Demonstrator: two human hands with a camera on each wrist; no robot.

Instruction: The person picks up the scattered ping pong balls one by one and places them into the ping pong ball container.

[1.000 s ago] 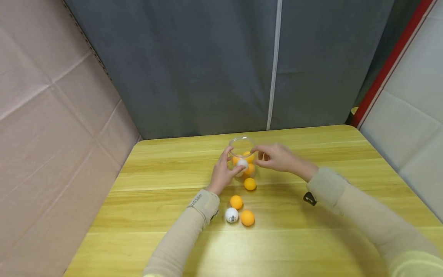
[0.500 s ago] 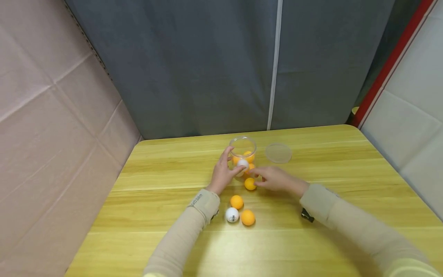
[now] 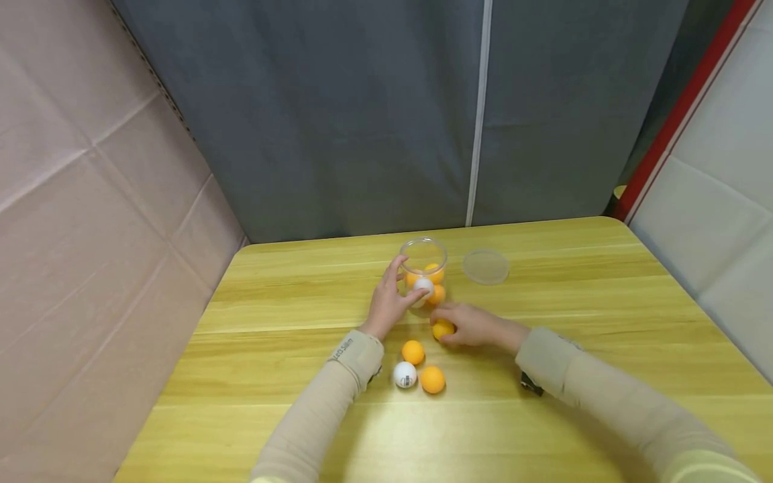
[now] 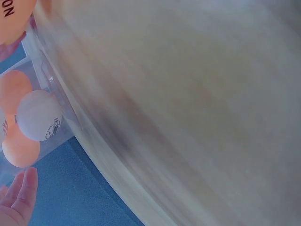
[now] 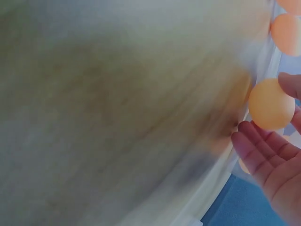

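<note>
L hand (image 3: pixel 386 305) curls round the clear jar (image 3: pixel 423 268), which stands upright w/ no lid near the table's (image 3: pixel 272 376) far edge, orange and white balls inside. R hand (image 3: pixel 468 325) pinches an orange ball (image 3: pixel 443 329) just in front of the jar. Toward the near edge: white ball (image 3: pixel 404 375) btw two orange. Lid (image 3: pixel 486 266) lies flat right of the jar.

Clear glossy plastic jar (image 3: pixel 423 258); matt orange ball (image 3: pixel 443 329); smooth wood-grain table (image 3: pixel 604 322).
</note>
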